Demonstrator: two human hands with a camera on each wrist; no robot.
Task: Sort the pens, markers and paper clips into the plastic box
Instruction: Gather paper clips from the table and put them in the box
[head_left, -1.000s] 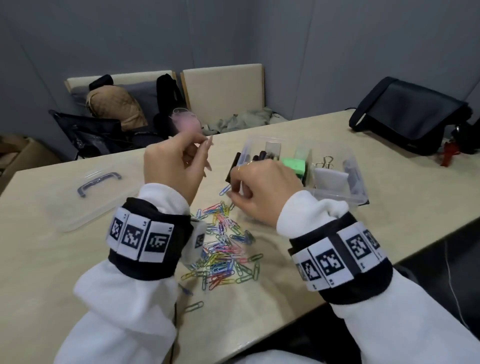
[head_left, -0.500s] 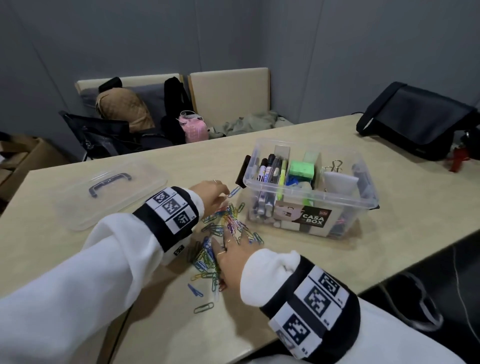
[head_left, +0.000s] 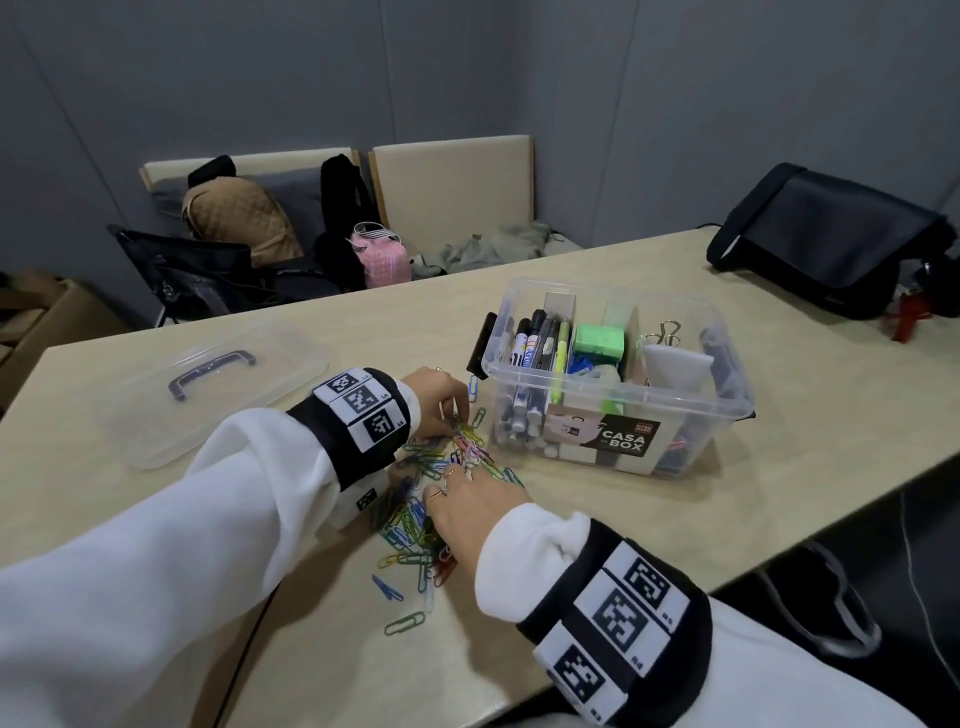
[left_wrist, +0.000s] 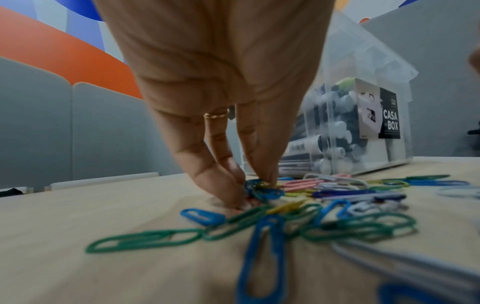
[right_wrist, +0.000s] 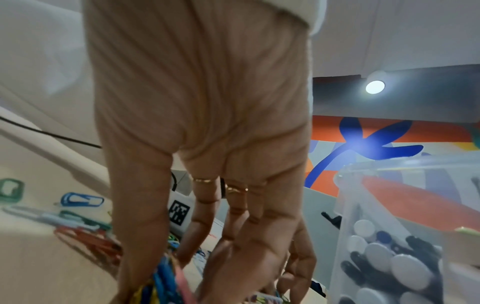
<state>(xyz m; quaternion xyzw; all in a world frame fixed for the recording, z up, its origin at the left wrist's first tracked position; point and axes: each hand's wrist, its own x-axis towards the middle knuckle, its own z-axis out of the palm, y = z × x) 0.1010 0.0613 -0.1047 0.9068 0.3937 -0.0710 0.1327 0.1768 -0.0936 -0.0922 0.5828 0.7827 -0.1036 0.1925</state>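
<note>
Sitting on a pale wood table (head_left: 675, 525) in a grey-walled room, the clear plastic box (head_left: 618, 410) already holds markers (head_left: 530, 345), with its lid (head_left: 208, 384) well off to the left and the pile of paper clips (head_left: 441, 483) just left of the box. Left hand (head_left: 436, 400) has fingertips (left_wrist: 265, 176) pinched on a few clips at the pile's far edge. Right hand (head_left: 472, 512) is on the near side, fingers curled around a bunch of clips (right_wrist: 161, 277).
</note>
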